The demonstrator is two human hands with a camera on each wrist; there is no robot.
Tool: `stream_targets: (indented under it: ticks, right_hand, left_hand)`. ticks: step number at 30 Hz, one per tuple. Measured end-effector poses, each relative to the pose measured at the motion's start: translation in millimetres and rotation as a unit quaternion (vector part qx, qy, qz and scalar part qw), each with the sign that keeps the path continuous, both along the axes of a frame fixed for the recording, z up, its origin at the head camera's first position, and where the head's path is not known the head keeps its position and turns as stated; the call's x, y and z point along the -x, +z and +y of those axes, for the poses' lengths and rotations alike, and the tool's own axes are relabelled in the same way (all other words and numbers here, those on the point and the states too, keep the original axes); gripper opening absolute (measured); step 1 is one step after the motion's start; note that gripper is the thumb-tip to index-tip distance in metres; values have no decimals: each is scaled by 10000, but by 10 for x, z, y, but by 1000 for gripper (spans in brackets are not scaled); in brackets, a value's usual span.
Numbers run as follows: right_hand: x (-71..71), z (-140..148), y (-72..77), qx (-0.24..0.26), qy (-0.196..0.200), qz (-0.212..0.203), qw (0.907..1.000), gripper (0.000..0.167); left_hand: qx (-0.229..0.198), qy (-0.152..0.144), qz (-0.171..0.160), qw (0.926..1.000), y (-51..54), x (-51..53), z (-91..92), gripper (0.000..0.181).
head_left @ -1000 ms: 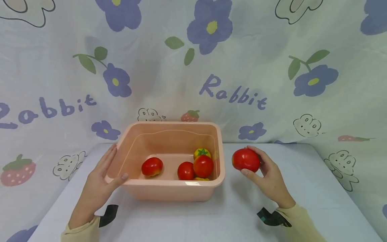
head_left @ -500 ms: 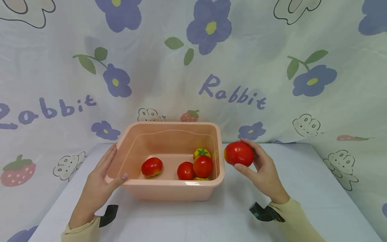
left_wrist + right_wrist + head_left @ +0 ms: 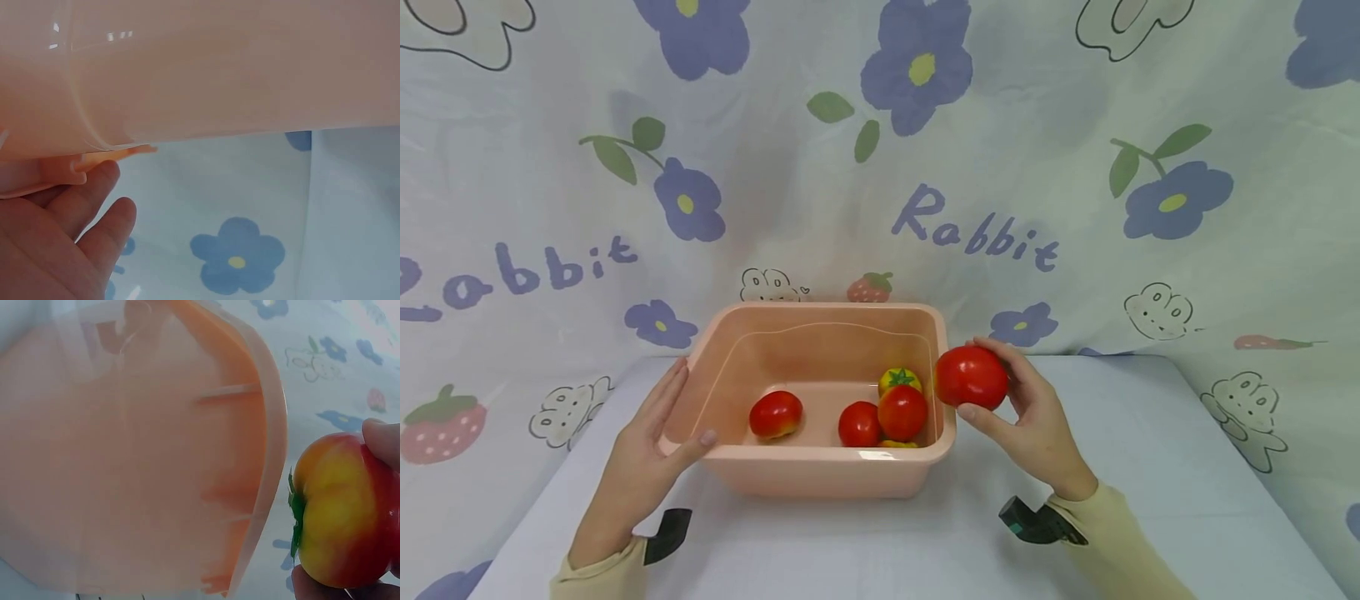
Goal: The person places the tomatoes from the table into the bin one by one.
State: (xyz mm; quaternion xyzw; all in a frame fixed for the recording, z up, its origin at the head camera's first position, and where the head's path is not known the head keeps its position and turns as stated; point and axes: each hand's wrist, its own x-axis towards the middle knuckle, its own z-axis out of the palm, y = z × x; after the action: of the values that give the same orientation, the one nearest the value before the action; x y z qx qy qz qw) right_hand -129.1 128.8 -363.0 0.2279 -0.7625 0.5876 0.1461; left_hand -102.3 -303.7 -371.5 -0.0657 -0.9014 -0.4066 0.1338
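In the head view, my right hand (image 3: 1028,421) grips a large red tomato (image 3: 972,377) between thumb and fingers, raised beside the right rim of a peach plastic bin (image 3: 820,475). The right wrist view shows that tomato's yellow side (image 3: 337,506) and green calyx, just outside the bin's rim. My left hand (image 3: 640,462) holds the bin's front left corner, thumb over the rim and fingers along the outside. In the left wrist view its fingers (image 3: 94,194) touch the underside of the rim. Inside the bin, one tomato (image 3: 776,414) lies at left.
Several more tomatoes cluster at the bin's right end, among them a red one (image 3: 859,424) and a yellow one (image 3: 900,379) with a green top. The bin stands on a white table (image 3: 820,550). Behind it hangs a printed cloth (image 3: 820,217) with flowers and rabbits.
My right hand has carried the tomato leftward and a little up, from right of the bin to its right rim. The left hand and the bin have stayed in place.
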Motion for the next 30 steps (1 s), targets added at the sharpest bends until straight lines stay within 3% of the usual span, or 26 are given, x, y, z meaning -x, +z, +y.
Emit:
stream_targets:
  ticks: [30]
  right_hand:
    - [56, -360, -40, -351, 564, 256, 9975, 70]
  left_hand:
    - [-17, -11, 101, 9999, -20, -14, 3, 87]
